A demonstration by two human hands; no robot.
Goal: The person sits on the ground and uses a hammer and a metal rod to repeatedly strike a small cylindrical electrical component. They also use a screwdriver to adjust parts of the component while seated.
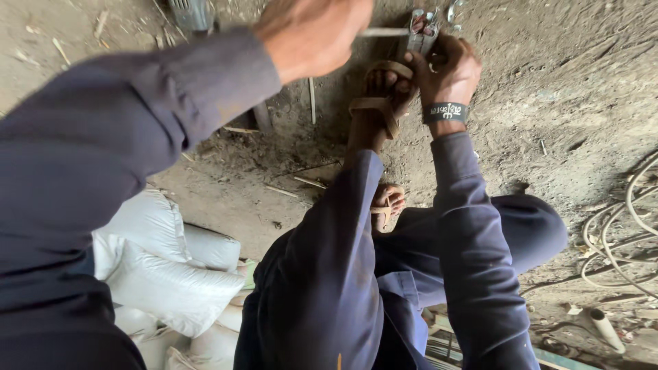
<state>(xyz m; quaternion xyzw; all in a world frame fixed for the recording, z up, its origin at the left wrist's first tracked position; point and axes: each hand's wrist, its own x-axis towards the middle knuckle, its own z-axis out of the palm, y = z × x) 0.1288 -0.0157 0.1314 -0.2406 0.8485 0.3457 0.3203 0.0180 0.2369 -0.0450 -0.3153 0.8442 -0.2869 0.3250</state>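
Observation:
My left hand is at the top centre, closed around a thin metal rod that points right. The rod's tip meets a small grey metal fitting lying on the dirt floor. My right hand, with a dark wristband, grips that fitting from below. My sandalled foot rests right beside the fitting, touching the right hand. My other foot is tucked nearer to me, half hidden by my dark blue trouser leg.
Stuffed white sacks lie at the lower left under me. Loose pale cables curl on the floor at the right, with a short white pipe below them. A grey metal object sits at the top left. Sticks litter the dirt.

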